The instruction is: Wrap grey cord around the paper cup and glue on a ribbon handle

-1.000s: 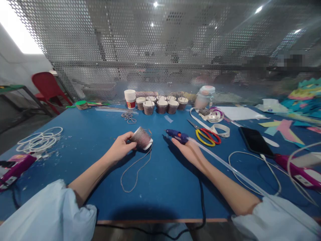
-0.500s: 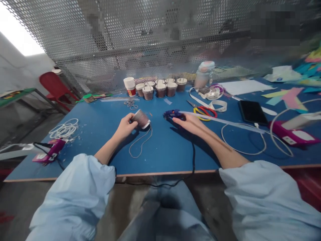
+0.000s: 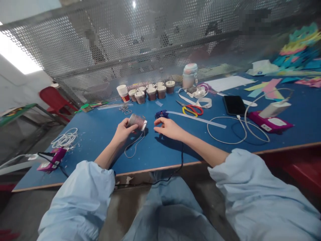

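Note:
My left hand (image 3: 124,130) is closed around a small paper cup wrapped in brown cord (image 3: 136,122), tipped on its side with the white rim to the right. A loose tail of the cord (image 3: 135,147) loops down onto the table. My right hand (image 3: 169,129) is empty, its thumb and fingers apart, just right of the cup. Behind it a blue hot glue gun (image 3: 161,114) lies on the blue table (image 3: 155,152), a long translucent glue stick (image 3: 200,120) trailing out to the right.
Wrapped cups (image 3: 151,94) and a stack of white cups (image 3: 122,92) stand at the back. Scissors with red and yellow handles (image 3: 192,109), a tape measure (image 3: 204,102), a phone (image 3: 234,105) and a magenta power strip (image 3: 271,123) lie rightward. Another power strip (image 3: 52,160) sits left.
My right hand has let go of the glue gun, which now lies on the table, and has come nearer the cup. My left hand still holds the cup, turned slightly.

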A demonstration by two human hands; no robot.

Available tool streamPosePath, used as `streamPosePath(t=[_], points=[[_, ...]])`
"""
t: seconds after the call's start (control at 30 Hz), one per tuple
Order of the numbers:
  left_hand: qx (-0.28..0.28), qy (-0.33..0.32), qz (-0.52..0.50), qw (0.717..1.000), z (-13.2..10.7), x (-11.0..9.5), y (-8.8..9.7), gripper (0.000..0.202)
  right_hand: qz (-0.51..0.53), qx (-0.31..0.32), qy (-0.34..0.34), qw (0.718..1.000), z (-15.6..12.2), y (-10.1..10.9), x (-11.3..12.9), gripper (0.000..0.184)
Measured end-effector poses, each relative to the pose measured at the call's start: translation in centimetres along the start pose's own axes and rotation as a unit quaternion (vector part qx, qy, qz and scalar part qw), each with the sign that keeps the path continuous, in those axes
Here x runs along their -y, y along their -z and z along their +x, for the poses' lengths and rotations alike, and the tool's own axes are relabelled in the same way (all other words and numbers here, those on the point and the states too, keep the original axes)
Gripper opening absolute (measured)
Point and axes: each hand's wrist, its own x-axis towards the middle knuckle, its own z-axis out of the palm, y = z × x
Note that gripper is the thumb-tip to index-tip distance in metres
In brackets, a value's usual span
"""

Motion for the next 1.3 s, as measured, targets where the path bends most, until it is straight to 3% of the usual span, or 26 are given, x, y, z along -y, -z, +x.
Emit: streamPosePath(t=[0.1,0.2,0.5,0.83,1.1,1.2,1.3], points=[[0.002,0.001,0.000,1.000,-0.3,-0.3,-0.3,0.028,0.051,0.019,-0.013,0.998,2.2,-1.4,-0.4,0.021],[0.009,-0.001,0.007,1.000,-0.3,-0.5,-0.6,0.029,0.098,0.048,-0.018,0.994,3.1,-2.2,-0.8,0.011],[0.013,-0.014,0.077,0.997,0.2,-0.4,-1.4,0.022,0.143,0.037,-0.008,0.989,1.8,-2.6,-1.9,0.007],[0.000,-0.004,-0.033,0.999,0.0,-0.4,-3.7,0.031,0.111,0.033,0.009,0.993,1.5,-2.7,-2.4,0.011],[0.008,0.039,-0.141,0.989,0.1,-0.1,-4.3,0.034,0.061,0.040,-0.010,0.997,0.9,-2.5,-1.7,0.014],[0.011,0.042,-0.170,0.985,0.4,0.1,-4.0,0.032,0.011,0.060,-0.005,0.998,0.2,-1.6,-1.3,0.014],[0.006,0.046,-0.182,0.982,0.7,0.0,-3.3,0.031,-0.047,0.066,0.008,0.997,-0.7,0.6,-1.2,0.018]])
